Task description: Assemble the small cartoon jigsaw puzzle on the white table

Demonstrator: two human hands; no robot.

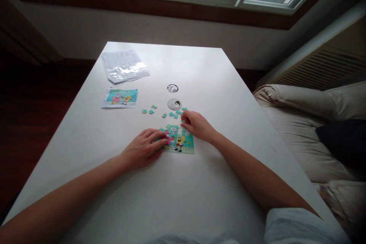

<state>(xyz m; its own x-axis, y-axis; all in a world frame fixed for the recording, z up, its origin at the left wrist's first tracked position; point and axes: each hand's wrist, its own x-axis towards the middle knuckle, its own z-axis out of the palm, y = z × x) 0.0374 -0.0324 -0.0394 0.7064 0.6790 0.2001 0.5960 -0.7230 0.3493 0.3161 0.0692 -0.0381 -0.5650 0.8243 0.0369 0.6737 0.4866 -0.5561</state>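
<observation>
A partly joined jigsaw puzzle (187,149) with cartoon figures lies flat on the white table. My left hand (146,145) rests against its left side, fingers stretched over the pink figure. Above the puzzle's upper right part, my right hand (195,124) pinches a small green puzzle piece (182,121) between thumb and forefinger. Several loose puzzle pieces (171,114) lie just beyond the puzzle, some close to my right hand. A few more loose pieces (151,111) are scattered further left.
A printed picture sheet (122,98) with the same figures lies to the left. Behind it are papers in a clear plastic sleeve (126,66). Two round metal-rimmed fittings, a hole (172,88) and a cap (174,103), sit mid-table. A sofa (297,122) stands at right.
</observation>
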